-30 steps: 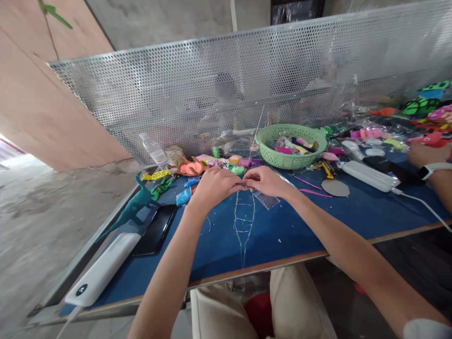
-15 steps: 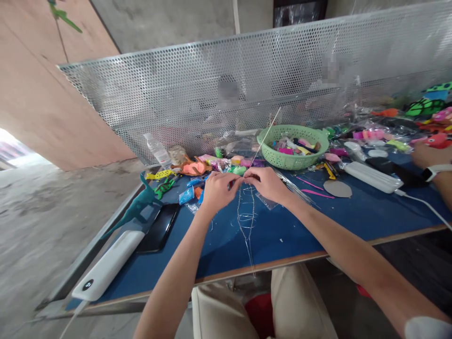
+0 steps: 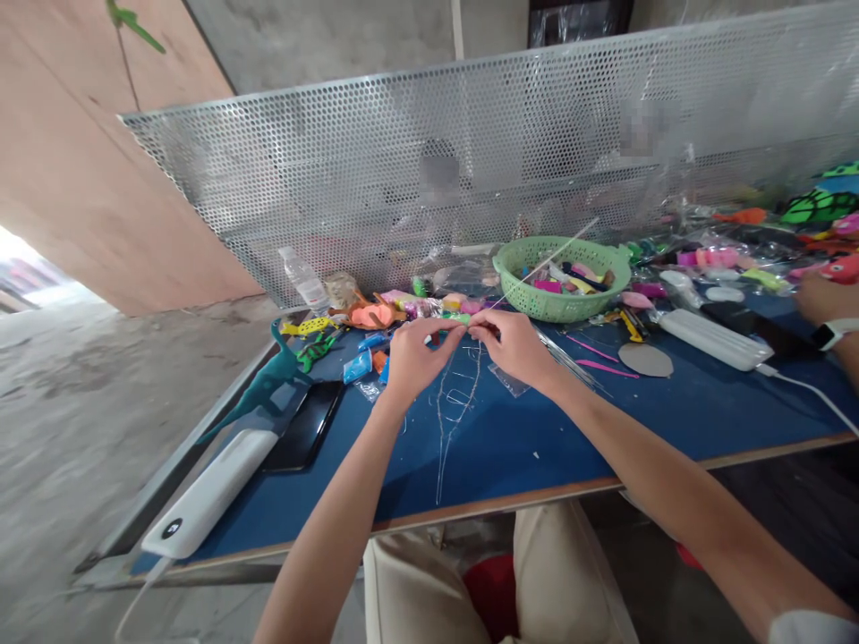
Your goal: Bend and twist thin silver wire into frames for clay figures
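Note:
My left hand and my right hand meet over the blue table, both pinched on the top of a thin wire frame. The frame hangs down from my fingers toward the table's front edge, its tail slanting to the left. A straight wire end sticks up and to the right from my right hand, across the green basket.
Colourful clay packets, a teal dinosaur figure, a black phone and a white power bank lie at the left. Another person's wrist with a white watch rests at the far right. A perforated metal screen backs the table.
The wire's free end has swung from nearly upright down toward the right. The frame's lower tail has swung left. Both hands stayed pinched together.

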Motion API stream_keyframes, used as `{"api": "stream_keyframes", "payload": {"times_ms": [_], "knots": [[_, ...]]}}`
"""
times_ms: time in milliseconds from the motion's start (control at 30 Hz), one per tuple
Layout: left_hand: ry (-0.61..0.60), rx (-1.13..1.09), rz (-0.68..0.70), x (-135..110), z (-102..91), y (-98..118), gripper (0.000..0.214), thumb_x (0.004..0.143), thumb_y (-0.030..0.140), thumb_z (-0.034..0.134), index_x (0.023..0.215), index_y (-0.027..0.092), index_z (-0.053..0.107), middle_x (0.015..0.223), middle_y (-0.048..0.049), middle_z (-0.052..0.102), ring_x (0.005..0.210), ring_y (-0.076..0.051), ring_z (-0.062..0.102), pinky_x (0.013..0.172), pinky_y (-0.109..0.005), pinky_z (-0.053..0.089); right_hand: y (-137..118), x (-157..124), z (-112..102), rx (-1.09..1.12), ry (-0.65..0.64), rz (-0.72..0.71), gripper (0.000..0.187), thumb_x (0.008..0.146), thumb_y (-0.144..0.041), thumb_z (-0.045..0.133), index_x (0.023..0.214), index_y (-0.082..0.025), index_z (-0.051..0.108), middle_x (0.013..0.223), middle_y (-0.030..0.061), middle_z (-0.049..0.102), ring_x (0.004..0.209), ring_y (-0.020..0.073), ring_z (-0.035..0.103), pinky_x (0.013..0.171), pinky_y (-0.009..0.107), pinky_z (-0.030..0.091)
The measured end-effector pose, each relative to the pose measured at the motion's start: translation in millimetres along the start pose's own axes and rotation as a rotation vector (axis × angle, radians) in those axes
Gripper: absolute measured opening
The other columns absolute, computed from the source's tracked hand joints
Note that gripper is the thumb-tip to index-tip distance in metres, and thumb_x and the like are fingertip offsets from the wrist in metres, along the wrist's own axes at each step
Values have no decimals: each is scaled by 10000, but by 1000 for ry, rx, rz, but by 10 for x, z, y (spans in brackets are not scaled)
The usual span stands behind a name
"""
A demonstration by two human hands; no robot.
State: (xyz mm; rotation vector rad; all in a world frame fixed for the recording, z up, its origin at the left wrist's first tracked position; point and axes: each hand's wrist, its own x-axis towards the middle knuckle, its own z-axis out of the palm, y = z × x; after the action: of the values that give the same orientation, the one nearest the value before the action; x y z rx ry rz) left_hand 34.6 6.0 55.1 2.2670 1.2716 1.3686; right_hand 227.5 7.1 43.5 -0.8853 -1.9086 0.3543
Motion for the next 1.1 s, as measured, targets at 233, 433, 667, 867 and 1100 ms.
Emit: {"api": "stream_keyframes", "payload": {"times_ms": [233, 433, 667, 867, 1100], "knots": [[-79, 211, 233, 2, -103, -11, 239, 942, 416, 631, 1034, 268, 795, 988, -39, 793, 880, -207, 719, 840, -361, 526, -1, -6, -19, -25, -48, 3, 173, 974, -213, 539, 997, -195, 710, 887, 64, 752, 773, 198, 688, 698, 335, 491], [-100, 410, 271, 39, -92, -38, 204, 923, 432, 658, 1002, 309, 801, 902, -38, 789, 820, -218, 703, 801, -370, 483, 50, -7, 20, -127, -38, -35, 165, 979, -212, 537, 979, -204, 702, 931, 74, 742, 816, 218, 670, 740, 365, 481], [-131, 627, 190, 145, -57, 116, 78, 823, 360, 763, 863, 312, 810, 734, -45, 726, 714, -249, 651, 703, -360, 425, 47, -7, 42, -211, -35, -24, 182, 978, -174, 524, 1005, -197, 702, 976, 87, 739, 898, 253, 672, 794, 403, 492], [-112, 628, 243, 167, -69, 183, 88, 863, 311, 715, 860, 257, 784, 850, -73, 739, 896, -287, 625, 838, -425, 428, 129, -3, 70, -227, 5, -73, 195, 1000, -181, 494, 1041, -215, 681, 1009, 93, 708, 977, 262, 640, 859, 424, 492], [-66, 638, 214, 130, 73, 286, 152, 918, 256, 620, 903, 260, 771, 951, -71, 759, 1061, -314, 570, 988, -527, 358, 211, 26, 63, -225, 79, -115, 199, 1005, -156, 470, 1014, -204, 663, 1015, 92, 705, 969, 246, 638, 874, 414, 499]]}}
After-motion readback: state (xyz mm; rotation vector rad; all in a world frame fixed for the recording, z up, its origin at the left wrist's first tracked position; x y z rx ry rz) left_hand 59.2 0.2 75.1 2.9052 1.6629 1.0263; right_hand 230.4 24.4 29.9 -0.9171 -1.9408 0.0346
